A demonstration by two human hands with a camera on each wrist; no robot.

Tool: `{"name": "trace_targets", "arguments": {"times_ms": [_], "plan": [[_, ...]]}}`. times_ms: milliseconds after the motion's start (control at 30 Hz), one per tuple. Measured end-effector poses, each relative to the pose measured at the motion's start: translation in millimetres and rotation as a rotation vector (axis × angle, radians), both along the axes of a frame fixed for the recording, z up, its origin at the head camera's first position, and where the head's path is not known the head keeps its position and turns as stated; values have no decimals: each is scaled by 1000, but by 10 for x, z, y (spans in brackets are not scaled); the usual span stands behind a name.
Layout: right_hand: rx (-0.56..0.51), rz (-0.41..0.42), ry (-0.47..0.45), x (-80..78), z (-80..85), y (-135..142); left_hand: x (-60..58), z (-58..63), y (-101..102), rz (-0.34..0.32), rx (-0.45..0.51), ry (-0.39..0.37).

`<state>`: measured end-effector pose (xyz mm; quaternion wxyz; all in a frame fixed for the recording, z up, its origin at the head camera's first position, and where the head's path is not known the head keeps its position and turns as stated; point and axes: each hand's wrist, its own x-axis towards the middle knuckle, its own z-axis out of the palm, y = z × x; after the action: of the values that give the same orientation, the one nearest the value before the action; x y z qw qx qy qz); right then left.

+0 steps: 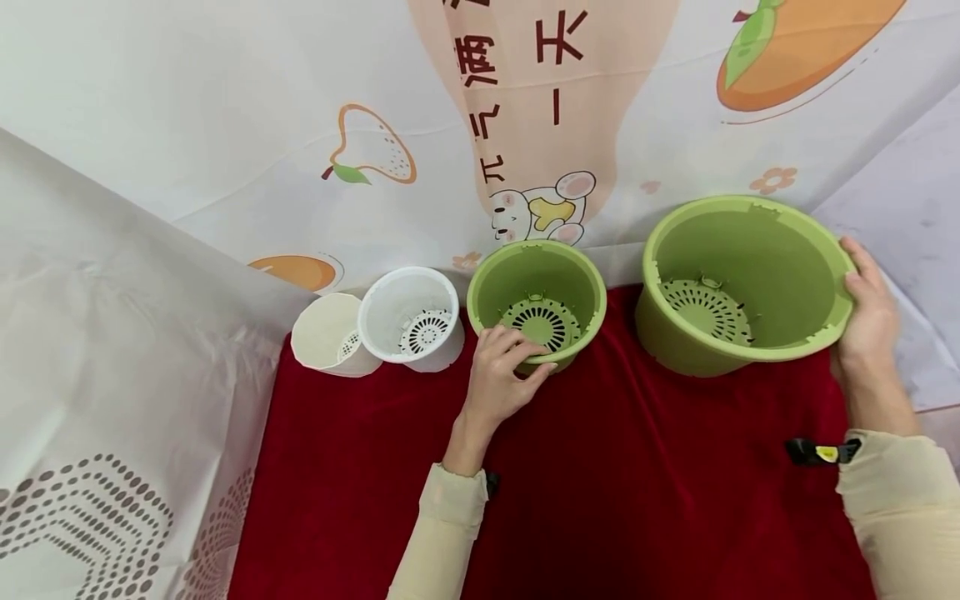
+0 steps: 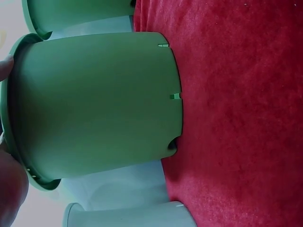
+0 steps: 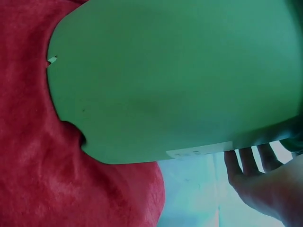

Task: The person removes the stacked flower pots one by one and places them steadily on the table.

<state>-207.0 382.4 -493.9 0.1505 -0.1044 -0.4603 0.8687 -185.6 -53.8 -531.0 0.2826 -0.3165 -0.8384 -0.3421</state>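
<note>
My left hand pinches the near rim of a medium green flowerpot, fingers over the rim and thumb on its outer side. Slots ring the bottom inside this pot, and it stands upright on the red cloth in the left wrist view. At the right, my right hand holds the rim of a large green flowerpot from its right side. In the right wrist view its fingers lie against the outer wall below the rim, near a pale label.
Left of the green pots stand a white slotted pot and a cream pot, close together. All are on a red cloth. A printed white sheet hangs right behind the row, with more white sheeting at both sides.
</note>
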Motion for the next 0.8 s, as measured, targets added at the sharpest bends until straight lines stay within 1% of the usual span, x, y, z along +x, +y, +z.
{"name": "trace_targets", "arguments": {"times_ms": [100,267,333,400,467,533,600,633,733,767,800], "plan": [[11,-13,-7,13,1,-5,8,4,10,5,-7,7],[-2,-27,-2,20,-3,-17,12,7,23,15,-17,15],[22,-29,-23,24,-6,-9,11,2,22,17,-24,18],[64,-24,-41,24,-8,-4,15,8,13,22,-32,25],[135,-22,-78,32,-5,5,16,12,-2,21,-40,38],[180,-15,-101,47,9,9,18,26,-23,24,-46,46],[242,-27,-127,68,30,13,22,40,-46,26,-57,47],[270,-33,-142,81,43,14,23,43,-59,26,-63,42],[308,-58,-153,113,69,11,39,48,-99,36,-88,15],[343,-68,-159,121,76,3,48,49,-117,43,-99,5],[418,-74,-172,128,80,-7,57,46,-136,49,-107,-4]]}}
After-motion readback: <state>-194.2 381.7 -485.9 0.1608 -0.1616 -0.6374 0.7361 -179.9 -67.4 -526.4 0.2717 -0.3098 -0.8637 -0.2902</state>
